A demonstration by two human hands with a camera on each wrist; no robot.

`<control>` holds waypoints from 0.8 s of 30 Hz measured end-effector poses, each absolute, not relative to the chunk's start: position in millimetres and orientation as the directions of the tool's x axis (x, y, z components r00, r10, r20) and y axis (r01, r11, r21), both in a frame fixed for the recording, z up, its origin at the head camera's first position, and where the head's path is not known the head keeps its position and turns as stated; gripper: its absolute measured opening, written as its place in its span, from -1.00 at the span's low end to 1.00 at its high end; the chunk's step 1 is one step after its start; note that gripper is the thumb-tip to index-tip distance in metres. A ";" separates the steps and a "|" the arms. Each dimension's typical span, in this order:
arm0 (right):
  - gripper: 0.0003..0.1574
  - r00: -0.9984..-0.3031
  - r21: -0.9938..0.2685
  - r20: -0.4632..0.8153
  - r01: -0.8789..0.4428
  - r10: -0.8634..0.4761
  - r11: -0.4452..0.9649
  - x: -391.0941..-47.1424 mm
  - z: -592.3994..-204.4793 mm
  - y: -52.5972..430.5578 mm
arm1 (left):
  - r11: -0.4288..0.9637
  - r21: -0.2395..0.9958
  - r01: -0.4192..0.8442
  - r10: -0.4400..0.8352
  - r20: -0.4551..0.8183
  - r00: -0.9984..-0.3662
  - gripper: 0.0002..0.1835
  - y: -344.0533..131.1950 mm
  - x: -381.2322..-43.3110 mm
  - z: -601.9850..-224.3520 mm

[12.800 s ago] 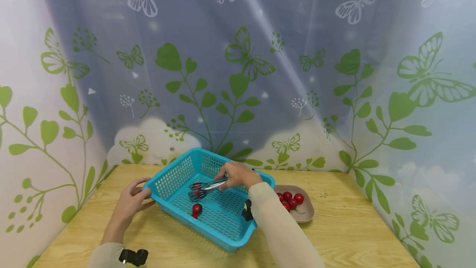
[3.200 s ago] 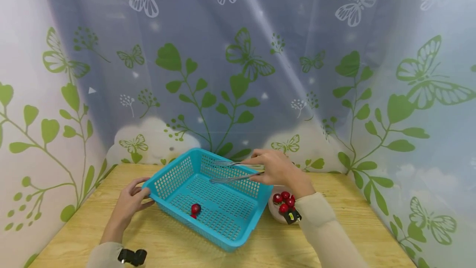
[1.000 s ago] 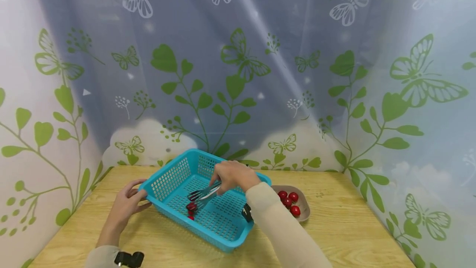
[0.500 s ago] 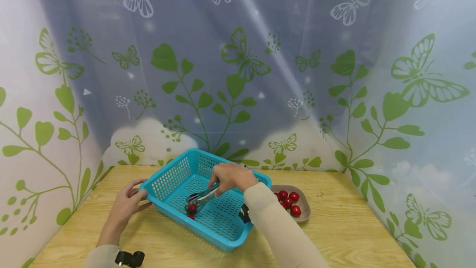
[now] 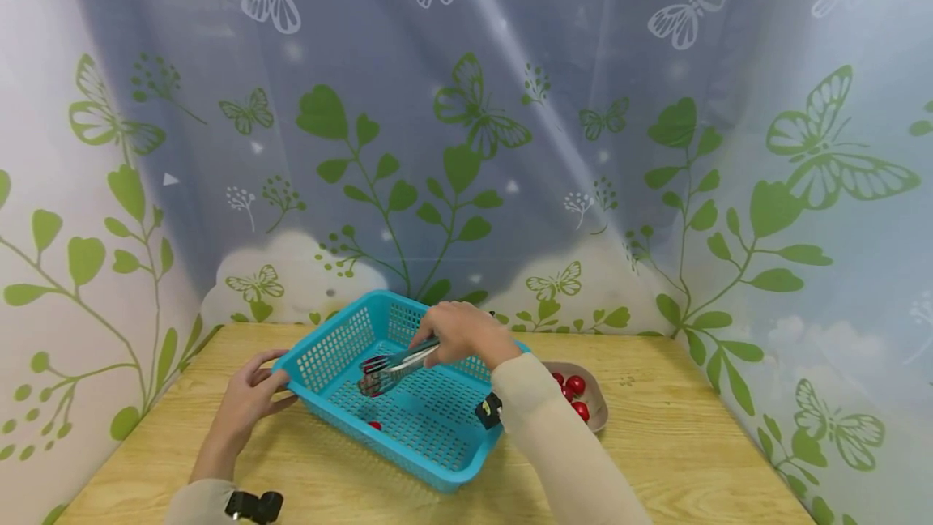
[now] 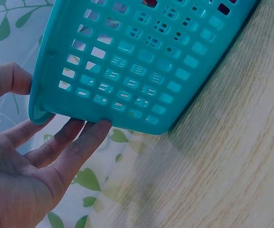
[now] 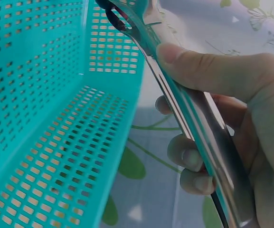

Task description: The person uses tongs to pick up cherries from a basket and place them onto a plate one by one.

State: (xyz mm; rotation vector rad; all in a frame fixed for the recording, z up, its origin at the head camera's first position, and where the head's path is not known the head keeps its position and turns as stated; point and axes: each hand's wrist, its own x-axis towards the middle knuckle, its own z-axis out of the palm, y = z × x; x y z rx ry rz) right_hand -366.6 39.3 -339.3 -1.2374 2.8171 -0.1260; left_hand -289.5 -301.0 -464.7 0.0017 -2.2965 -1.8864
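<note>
A turquoise perforated basket point(image 5: 474, 467) stands on the table. My left hand point(image 5: 244, 407) grips its left corner; in the left wrist view the thumb is against the rim and the fingertips lie under it. My right hand point(image 5: 466, 336), over the basket's right part, holds metal tongs point(image 5: 411, 360). Between their closed slotted heads a red cherry point(image 5: 374, 364) shows, partly covered by the metal and raised above the basket floor. Another small red piece point(image 5: 375, 425) lies near the basket's front wall, mostly hidden behind it. In the right wrist view thumb and fingers wrap round the tongs' handles.
A beige plate point(image 5: 598, 420) with several red cherries point(image 5: 576, 384) sits right of the basket, partly covered by the right sleeve. The wooden table point(image 5: 678, 444) ends at a patterned curtain point(image 5: 554, 209) behind and at both sides.
The tongs have closed on the cherry near the basket's front wall and lifted it up and back. My right hand has risen slightly. The left hand stays on the corner.
</note>
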 end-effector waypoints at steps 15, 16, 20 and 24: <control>-0.54 -0.640 -0.086 0.125 -0.768 -0.758 0.635 -348.7 -323.5 77.5 | 0.198 0.975 0.102 -0.106 0.124 -0.987 -0.43 -301.7 -289.2 -462.6; -0.55 -0.635 -0.081 0.135 -0.772 -0.761 0.630 -347.2 -323.6 79.9 | 0.198 0.975 0.100 -0.107 0.123 -0.987 -0.43 -301.6 -289.1 -462.4; -0.55 -0.605 -0.058 0.162 -0.794 -0.779 0.605 -340.8 -324.5 89.9 | 0.198 0.975 0.100 -0.110 0.123 -0.986 -0.43 -301.3 -289.0 -462.5; -0.55 -0.582 -0.030 0.197 -0.808 -0.789 0.588 -335.4 -326.5 102.1 | 0.195 0.975 0.104 -0.105 0.126 -0.986 -0.43 -301.3 -288.6 -463.7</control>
